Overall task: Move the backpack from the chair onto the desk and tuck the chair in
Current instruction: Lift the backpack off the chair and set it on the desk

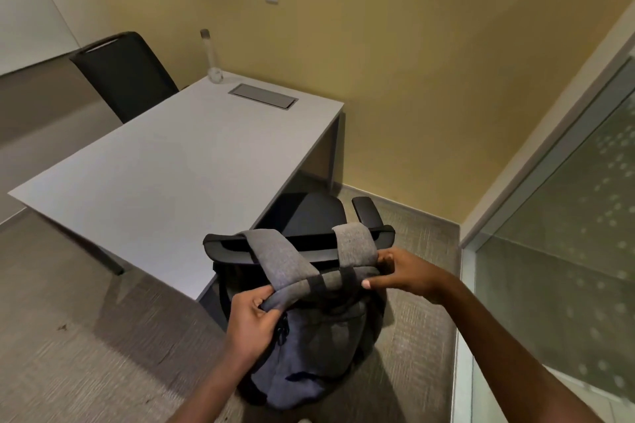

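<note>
A grey backpack hangs behind the backrest of a black office chair, its two grey shoulder straps looped over the backrest's top edge. My left hand grips the backpack's top at the base of the left strap. My right hand pinches the base of the right strap. The chair stands at the near right side of the white desk, its seat partly under the desk edge. The backpack's lower part is close to the floor in front of me.
A clear bottle stands at the desk's far edge beside a grey cable hatch. A second black chair sits at the far left side. A glass partition runs close on the right. Yellow wall behind.
</note>
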The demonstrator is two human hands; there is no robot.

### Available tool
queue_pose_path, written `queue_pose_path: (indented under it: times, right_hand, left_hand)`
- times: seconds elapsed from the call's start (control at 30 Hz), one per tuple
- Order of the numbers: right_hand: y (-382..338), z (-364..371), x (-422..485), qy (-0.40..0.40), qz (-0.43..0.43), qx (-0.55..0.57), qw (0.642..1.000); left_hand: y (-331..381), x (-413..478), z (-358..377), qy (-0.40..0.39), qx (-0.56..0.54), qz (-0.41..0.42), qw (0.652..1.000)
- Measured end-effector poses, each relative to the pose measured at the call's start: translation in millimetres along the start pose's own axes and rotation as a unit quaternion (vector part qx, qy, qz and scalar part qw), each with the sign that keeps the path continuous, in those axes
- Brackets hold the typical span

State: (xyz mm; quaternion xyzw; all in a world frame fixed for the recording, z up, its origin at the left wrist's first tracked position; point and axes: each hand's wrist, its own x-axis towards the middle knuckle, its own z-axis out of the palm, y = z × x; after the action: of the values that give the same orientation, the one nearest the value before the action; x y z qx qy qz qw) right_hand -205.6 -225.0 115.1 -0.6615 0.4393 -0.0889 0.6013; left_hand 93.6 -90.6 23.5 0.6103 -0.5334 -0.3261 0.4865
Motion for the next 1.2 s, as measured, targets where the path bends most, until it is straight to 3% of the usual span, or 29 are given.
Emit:
queue_pose_path:
  times: [0.1, 0.2, 0.3, 0.47, 0.7, 0.8, 0.97, 1.2]
  right_hand:
    - [-3.1, -10.2, 10.2, 0.019, 0.014, 0.145, 0.989]
    - [-13.8, -13.2, 32.1, 0.000, 0.044, 0.367, 0.929]
    - [-29.9, -9.9, 56.1, 0.027, 0.088, 0.456, 0.885]
    - [-43.2, -1.3, 74.9, 0.143, 0.125, 0.475, 0.859]
    - [-12.6, -4.6, 65.1, 0.366, 0.071, 0.530, 0.762]
    - [3.6, 2.3, 51.5, 0.442, 0.069, 0.510, 0.735]
    - [30.3, 22.9, 28.6, 0.476, 0.098, 0.515, 0.706]
    - [48.0, 38.4, 10.2, 0.451, 0.175, 0.460, 0.744]
  left_hand:
    - [2.9, 1.4, -1.4, 0.006, 0.008, -0.012, 1.000]
    - [4.8, 6.7, -3.5, 0.016, 0.030, -0.016, 0.999]
    - [15.5, 13.6, -4.9, 0.011, 0.056, 0.005, 0.998]
    - [24.8, 19.5, -6.6, 0.005, 0.072, 0.019, 0.997]
    - [24.6, 21.9, 1.7, 0.001, 0.089, 0.015, 0.996]
    - [20.4, 20.1, 5.2, -0.016, 0.103, 0.013, 0.994]
    - [15.7, 9.4, 9.2, -0.048, 0.076, -0.004, 0.996]
    - [6.0, -11.4, 10.7, -0.064, 0.062, -0.023, 0.996]
